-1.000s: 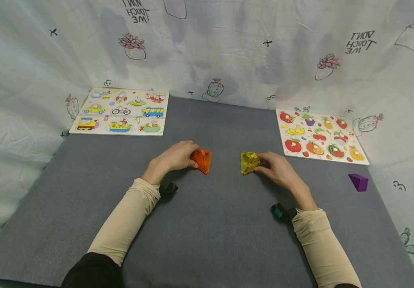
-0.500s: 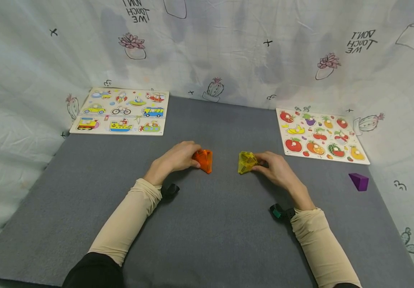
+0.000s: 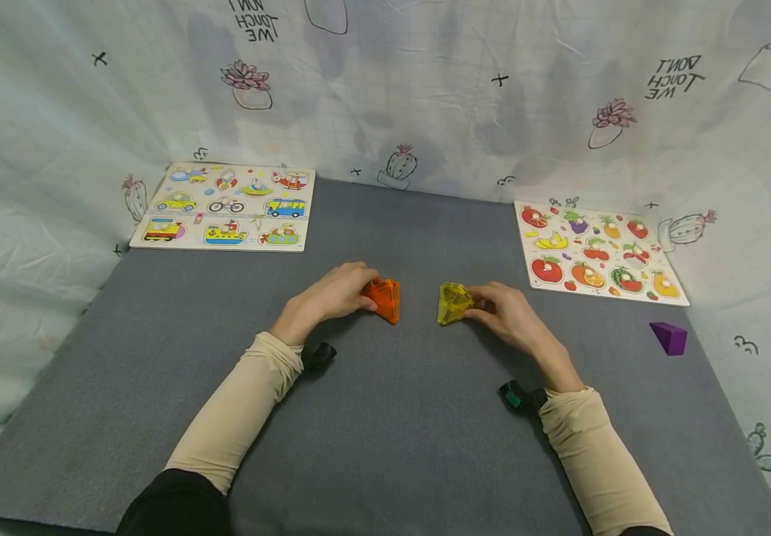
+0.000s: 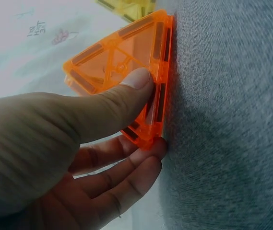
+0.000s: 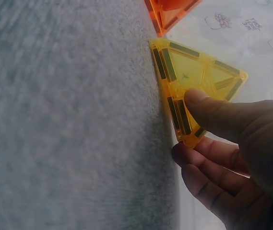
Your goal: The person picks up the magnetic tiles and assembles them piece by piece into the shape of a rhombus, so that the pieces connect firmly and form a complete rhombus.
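Observation:
My left hand (image 3: pixel 331 294) holds a translucent orange pyramid of magnetic tiles (image 3: pixel 388 301) on the grey tabletop. In the left wrist view the thumb presses a triangular face of the orange pyramid (image 4: pixel 129 52), and dark magnet strips show along its edges. Opposite it, my right hand (image 3: pixel 515 316) grips a matching yellow pyramid (image 3: pixel 451 304) between thumb and fingers. The right wrist view shows the yellow pyramid (image 5: pixel 194 72) with its base edge at the table surface. A short gap separates the two pyramids in the head view.
A vehicle puzzle board (image 3: pixel 224 207) lies at the back left. At the back right is a fruit puzzle board (image 3: pixel 600 253), with a purple wedge-shaped block (image 3: pixel 670 339) in front of it near the right edge. A patterned white curtain (image 3: pixel 452 112) hangs behind the grey table (image 3: pixel 385 447).
The yellow pyramid has moved left in my right hand, and the orange one has shifted slightly right in my left. The gap between them has narrowed.

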Available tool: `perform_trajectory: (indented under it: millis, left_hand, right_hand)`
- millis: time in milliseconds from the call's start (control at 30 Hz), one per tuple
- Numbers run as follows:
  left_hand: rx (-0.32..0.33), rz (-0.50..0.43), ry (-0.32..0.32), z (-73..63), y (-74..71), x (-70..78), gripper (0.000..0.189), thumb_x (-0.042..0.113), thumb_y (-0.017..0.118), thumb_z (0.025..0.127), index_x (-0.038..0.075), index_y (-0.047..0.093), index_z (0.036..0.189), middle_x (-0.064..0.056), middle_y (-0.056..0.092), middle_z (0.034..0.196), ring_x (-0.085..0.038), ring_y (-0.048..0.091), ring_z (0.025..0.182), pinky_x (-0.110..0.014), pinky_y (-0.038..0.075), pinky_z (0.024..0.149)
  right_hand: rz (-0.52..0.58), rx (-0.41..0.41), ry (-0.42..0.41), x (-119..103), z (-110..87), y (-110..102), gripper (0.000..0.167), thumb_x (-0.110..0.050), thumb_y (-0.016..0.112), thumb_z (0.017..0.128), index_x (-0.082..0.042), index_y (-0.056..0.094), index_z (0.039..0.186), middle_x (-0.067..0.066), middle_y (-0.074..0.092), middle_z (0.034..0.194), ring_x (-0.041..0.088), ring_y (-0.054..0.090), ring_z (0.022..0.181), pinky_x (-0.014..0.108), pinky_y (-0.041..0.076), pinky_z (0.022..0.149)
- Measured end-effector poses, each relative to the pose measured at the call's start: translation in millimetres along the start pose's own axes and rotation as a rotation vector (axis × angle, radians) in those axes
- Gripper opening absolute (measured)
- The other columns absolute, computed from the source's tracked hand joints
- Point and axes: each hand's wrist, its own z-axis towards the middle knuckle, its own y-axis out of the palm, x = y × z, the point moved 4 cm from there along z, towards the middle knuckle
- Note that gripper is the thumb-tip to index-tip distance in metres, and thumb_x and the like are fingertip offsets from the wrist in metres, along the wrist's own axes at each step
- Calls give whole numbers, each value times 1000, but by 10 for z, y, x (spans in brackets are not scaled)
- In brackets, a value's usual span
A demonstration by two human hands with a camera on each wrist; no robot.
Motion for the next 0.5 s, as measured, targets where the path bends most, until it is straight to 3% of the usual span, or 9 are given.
perform_trajectory:
  millis: [233,500]
  left_hand:
    - [-13,-3,7,3,12,26,40,21,75,86,2,65,119,-12,64,108,-21,56,89,-35,48,80]
    - [-20,-4,10,14,32,37,40,22,76,86,2,65,120,-12,64,109,-20,56,90,-35,48,81]
  right_hand:
    - [5,-8,-8,-55,10,22,30,-14,76,85,-4,70,113,10,67,94,17,60,81,34,49,67]
    - [-3,16,-35,-83,15,46,30,-14,77,84,-5,71,111,7,66,91,15,58,78,27,46,65]
